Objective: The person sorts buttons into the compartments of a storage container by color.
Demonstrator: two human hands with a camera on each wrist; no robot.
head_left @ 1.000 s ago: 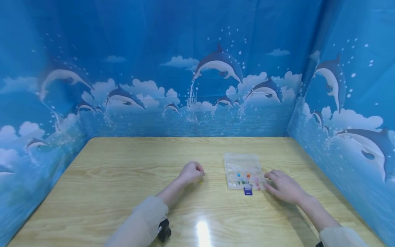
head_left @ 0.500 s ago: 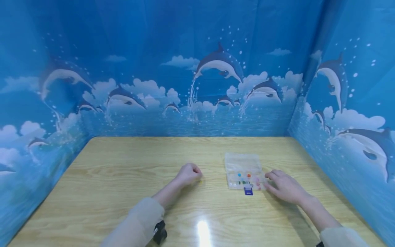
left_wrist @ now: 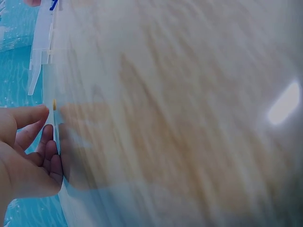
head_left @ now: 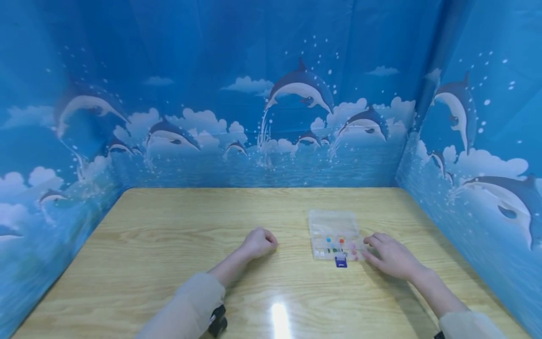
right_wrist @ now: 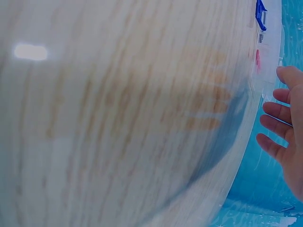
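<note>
My left hand [head_left: 259,242] rests low over the table, left of the box. Just past its fingertips a tiny yellow piece [left_wrist: 54,104] lies on the tabletop, seemingly apart from them; in the head view it is mostly hidden. The clear plastic compartment box [head_left: 314,245] lies with its lid [head_left: 333,221] folded back, and a blue latch [head_left: 340,262] at its front. Small blue, orange, green, pink and white pieces sit in its compartments. My right hand [head_left: 391,256] is at the box's right side, fingers spread and relaxed, its fingertips at the edge; firm contact cannot be told.
The wood-grain table [head_left: 169,221] is enclosed by blue curtains [head_left: 211,94] printed with dolphins. A bright light reflection [head_left: 280,320] shows near the front edge. A black device [head_left: 218,321] is strapped at the left sleeve.
My left hand has drawn slightly left and down, and the yellow piece stays by its fingertips. The right hand and the box have kept almost the same place.
</note>
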